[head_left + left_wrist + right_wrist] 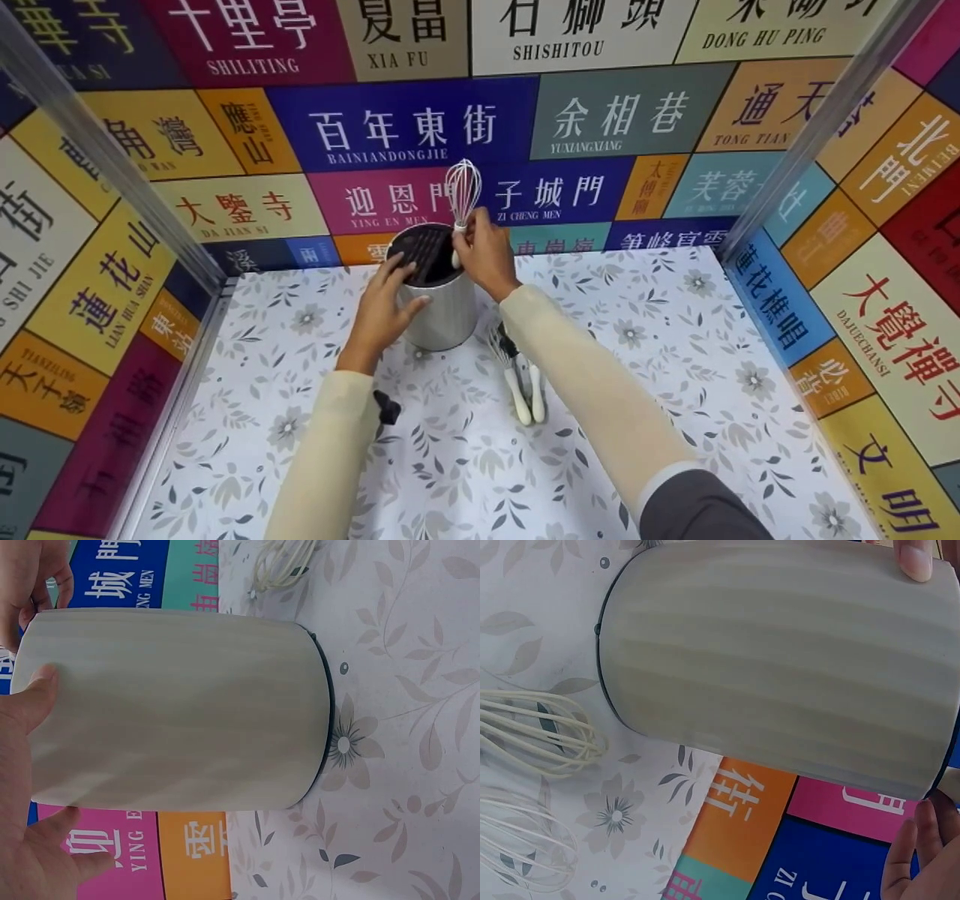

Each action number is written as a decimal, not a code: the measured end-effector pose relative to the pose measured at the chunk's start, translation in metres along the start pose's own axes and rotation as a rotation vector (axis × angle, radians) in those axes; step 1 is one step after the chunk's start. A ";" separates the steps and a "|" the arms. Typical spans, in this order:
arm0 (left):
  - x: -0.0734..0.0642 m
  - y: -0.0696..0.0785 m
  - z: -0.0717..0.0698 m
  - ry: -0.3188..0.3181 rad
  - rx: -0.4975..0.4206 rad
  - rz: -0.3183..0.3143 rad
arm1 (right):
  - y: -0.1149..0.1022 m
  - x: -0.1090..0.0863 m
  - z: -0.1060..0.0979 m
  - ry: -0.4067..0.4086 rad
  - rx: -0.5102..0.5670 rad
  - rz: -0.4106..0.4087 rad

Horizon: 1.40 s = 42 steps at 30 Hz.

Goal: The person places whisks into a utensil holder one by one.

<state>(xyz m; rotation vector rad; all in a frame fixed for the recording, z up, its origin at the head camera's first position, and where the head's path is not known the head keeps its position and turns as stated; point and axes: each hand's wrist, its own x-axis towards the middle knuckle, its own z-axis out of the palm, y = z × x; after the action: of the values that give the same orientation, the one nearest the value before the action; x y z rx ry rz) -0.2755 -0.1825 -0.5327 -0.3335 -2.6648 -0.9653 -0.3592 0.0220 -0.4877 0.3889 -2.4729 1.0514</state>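
Floral tabletop (675, 360); right hand (487, 251) grips below whisk wires (464, 186).

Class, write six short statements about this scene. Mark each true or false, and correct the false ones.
1. The right hand holds a whisk. True.
2. That whisk's wires point down. False: they point up, with the handle below.
3. The left hand touches the holder near its top. True.
4. The holder lies on its side. False: the head view shows it standing upright.
5. Two other whisks lie on the table. True.
6. The table's surface is plain black. False: it is whitish, with a grey flower and leaf pattern.
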 end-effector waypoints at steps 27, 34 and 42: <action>0.001 0.001 0.001 -0.003 0.012 0.000 | 0.009 -0.013 0.012 -0.043 0.011 0.057; 0.001 0.000 0.000 0.003 0.004 -0.002 | 0.010 -0.013 0.013 -0.050 0.024 0.068; 0.000 0.000 0.001 0.004 0.008 0.001 | 0.008 -0.015 0.012 -0.062 0.042 0.086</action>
<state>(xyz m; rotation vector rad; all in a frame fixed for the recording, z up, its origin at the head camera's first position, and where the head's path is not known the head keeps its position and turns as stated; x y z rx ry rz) -0.2762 -0.1819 -0.5336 -0.3311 -2.6640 -0.9530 -0.3523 0.0204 -0.5075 0.3348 -2.5456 1.1439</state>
